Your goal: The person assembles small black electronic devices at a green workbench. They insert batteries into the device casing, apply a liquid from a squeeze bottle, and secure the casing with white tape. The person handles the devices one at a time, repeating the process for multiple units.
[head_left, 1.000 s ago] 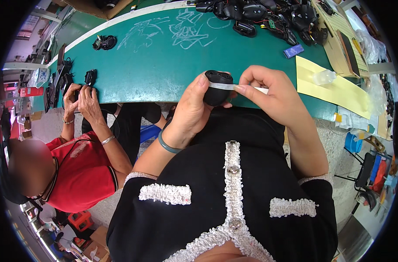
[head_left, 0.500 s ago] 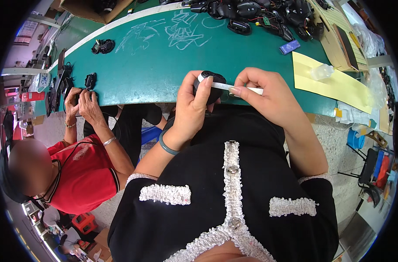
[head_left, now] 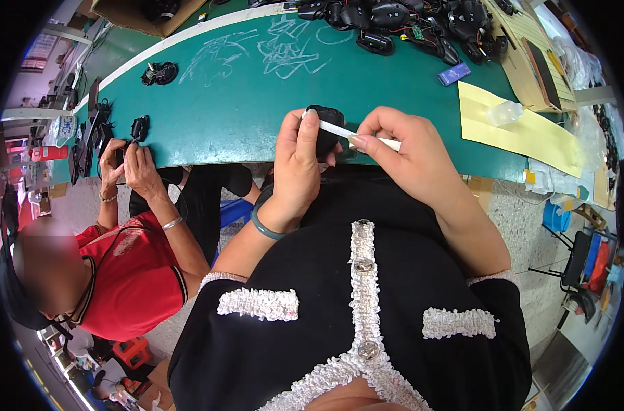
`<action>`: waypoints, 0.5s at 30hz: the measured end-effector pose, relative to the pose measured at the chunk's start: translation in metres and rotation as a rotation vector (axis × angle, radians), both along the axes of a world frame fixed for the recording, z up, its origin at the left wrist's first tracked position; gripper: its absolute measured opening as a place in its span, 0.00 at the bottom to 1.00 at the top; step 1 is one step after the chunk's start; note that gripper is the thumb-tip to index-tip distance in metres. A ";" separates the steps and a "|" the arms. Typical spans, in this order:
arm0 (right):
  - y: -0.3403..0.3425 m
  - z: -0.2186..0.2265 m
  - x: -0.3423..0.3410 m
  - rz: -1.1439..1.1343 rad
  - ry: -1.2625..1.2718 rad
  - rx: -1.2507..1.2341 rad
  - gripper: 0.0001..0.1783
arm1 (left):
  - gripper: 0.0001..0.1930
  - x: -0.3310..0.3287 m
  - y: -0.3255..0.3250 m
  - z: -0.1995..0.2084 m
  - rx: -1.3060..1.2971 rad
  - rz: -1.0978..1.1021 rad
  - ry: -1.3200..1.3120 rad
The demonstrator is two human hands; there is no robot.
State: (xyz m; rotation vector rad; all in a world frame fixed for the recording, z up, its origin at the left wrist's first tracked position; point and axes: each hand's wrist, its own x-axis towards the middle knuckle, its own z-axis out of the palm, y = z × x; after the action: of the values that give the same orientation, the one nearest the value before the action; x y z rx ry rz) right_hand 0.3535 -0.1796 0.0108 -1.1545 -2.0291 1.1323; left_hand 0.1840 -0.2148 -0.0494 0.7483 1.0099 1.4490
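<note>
Above the table's near edge, my left hand (head_left: 298,147) holds a dark rounded device (head_left: 331,139) from its left side. Its thumb presses one end of a narrow white strip (head_left: 336,129) against the device's top; the other fingers are mostly hidden behind it. My right hand (head_left: 402,147), just to the right, pinches the strip between thumb and forefinger, and its free end pokes out past the fingers. The strip runs taut, sloping down to the right between both hands. What the strip is made of I cannot tell.
Black device parts (head_left: 401,20) with wires pile up at the back of the green table (head_left: 223,116). A blue box (head_left: 454,73), yellow sheet (head_left: 517,130) and clear bottle (head_left: 505,112) lie right. At left, a co-worker in red (head_left: 130,274) handles a black part; another part (head_left: 159,73) lies beyond.
The device has turned in my left hand, so its plain dark side shows more. The strip now slopes more steeply, and my right hand has shifted slightly left.
</note>
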 end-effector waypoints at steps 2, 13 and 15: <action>0.003 -0.005 0.000 -0.006 0.056 -0.008 0.10 | 0.17 -0.001 -0.001 0.002 0.043 -0.029 -0.036; 0.006 0.004 0.010 0.061 0.139 -0.097 0.07 | 0.15 -0.006 -0.005 0.017 0.064 -0.225 -0.167; 0.006 0.013 0.012 0.096 0.101 -0.120 0.05 | 0.15 -0.006 -0.006 0.018 0.084 -0.229 -0.176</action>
State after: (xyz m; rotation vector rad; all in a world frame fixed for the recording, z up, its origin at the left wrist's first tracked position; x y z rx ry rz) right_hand 0.3654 -0.1737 0.0236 -1.0434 -1.9802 1.3490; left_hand 0.1779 -0.2206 -0.0312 0.7564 0.7084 1.3384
